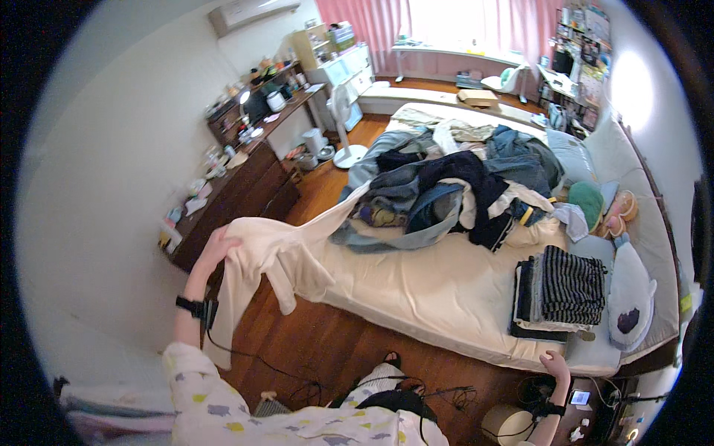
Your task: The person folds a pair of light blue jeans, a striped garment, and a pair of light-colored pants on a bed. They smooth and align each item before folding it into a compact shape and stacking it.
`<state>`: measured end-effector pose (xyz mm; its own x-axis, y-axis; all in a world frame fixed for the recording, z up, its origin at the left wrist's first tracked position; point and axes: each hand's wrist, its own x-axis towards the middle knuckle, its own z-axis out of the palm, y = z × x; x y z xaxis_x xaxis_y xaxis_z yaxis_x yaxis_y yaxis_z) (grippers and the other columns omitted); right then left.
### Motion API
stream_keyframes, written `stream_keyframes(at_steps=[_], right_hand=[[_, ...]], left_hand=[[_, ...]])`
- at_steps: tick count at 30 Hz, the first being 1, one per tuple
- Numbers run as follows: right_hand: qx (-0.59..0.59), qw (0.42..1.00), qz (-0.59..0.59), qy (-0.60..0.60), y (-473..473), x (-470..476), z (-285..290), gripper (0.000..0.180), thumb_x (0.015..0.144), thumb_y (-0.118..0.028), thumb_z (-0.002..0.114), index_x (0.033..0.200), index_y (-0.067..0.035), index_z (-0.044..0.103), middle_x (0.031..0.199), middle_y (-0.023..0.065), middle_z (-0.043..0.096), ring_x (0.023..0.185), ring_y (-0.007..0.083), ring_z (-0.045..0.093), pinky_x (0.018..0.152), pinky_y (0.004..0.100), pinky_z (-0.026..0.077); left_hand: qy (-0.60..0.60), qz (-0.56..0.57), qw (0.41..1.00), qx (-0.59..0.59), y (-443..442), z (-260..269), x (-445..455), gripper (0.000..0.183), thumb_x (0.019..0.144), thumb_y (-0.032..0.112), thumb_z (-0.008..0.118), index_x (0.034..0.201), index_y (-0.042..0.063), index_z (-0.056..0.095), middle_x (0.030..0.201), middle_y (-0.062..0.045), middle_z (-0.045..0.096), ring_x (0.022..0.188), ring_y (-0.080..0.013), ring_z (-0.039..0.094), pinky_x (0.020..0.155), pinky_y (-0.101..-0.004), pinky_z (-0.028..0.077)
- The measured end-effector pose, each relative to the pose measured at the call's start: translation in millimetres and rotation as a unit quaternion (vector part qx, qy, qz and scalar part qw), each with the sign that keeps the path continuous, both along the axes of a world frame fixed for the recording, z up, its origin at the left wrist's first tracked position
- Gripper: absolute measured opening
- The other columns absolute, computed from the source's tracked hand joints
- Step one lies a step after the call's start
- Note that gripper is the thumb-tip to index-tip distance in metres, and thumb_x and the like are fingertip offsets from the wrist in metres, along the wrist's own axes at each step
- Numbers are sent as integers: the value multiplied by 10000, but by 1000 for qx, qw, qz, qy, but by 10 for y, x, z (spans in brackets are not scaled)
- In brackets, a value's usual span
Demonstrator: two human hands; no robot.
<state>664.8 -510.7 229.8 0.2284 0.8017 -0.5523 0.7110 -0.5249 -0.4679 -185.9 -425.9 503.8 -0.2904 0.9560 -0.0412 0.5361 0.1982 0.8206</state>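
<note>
My left hand (218, 245) is raised at the left and grips a cream-coloured garment (273, 240). One end of the cloth stretches up towards the clothes heap, while other parts hang down over the floor. To the right, my right hand (555, 366) is held near the mattress corner with nothing in it, fingers apart. Just beyond it, a stack of folded clothes (572, 284) with a black-and-grey striped piece on top rests on the bed (424, 290). Jumbled dark, blue and pale clothes (446, 184) cover the bed's middle and far part.
Pillows and a white plush toy (630, 295) line the headboard side. A brown dresser (240, 195) and a standing fan (347, 150) are on the left. Black cables (446, 393) trail across the wooden floor by my feet. A round cream bin (506, 425) stands beneath my right arm.
</note>
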Motion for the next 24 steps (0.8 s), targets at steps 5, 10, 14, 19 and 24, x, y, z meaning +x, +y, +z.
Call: stream_keyframes(at_steps=[5, 10, 14, 19, 24], right_hand=[[76, 993, 82, 22, 272, -562, -122, 608, 817, -404, 616, 1251, 0, 481, 972, 179, 644, 871, 274, 621, 771, 360, 479], [22, 977, 196, 87, 769, -1534, 128, 648, 803, -399, 644, 1282, -10, 445, 982, 162, 643, 891, 236, 612, 788, 333, 472], [44, 948, 275, 156, 1235, -2864, 746, 723, 725, -425, 727, 1272, -38, 457, 969, 161, 636, 924, 229, 607, 795, 330, 474], [289, 741, 528, 299, 1282, -4876, 1528, 1035, 609, -429, 810, 1396, -48, 256, 1386, 203, 341, 1283, 306, 330, 1066, 376, 265], [270, 785, 350, 434, 847, -6112, 1718, 656, 780, -385, 674, 1270, -36, 413, 1215, 121, 504, 1107, 261, 482, 944, 364, 382]], left_hand=[[100, -195, 975, -42, -301, 311, -166, 191, 727, 22, 592, 906, -24, 639, 801, 5, 630, 732, -50, 540, 681, -222, 439], [103, -232, 967, -11, -574, 723, -180, 154, 729, -40, 588, 880, -23, 617, 779, 0, 612, 745, -64, 546, 679, -240, 444], [155, -315, 933, 82, -651, 995, 2, 222, 683, -37, 584, 903, -36, 610, 800, -51, 528, 799, -141, 521, 710, -270, 422], [261, -408, 829, 278, -392, 1229, 494, 261, 696, -11, 622, 948, 55, 644, 779, -92, 475, 743, -228, 486, 668, -294, 385], [146, -419, 815, 372, -114, 1192, 1062, 198, 690, -73, 541, 793, 65, 640, 735, -45, 502, 751, -191, 519, 707, -292, 391]])
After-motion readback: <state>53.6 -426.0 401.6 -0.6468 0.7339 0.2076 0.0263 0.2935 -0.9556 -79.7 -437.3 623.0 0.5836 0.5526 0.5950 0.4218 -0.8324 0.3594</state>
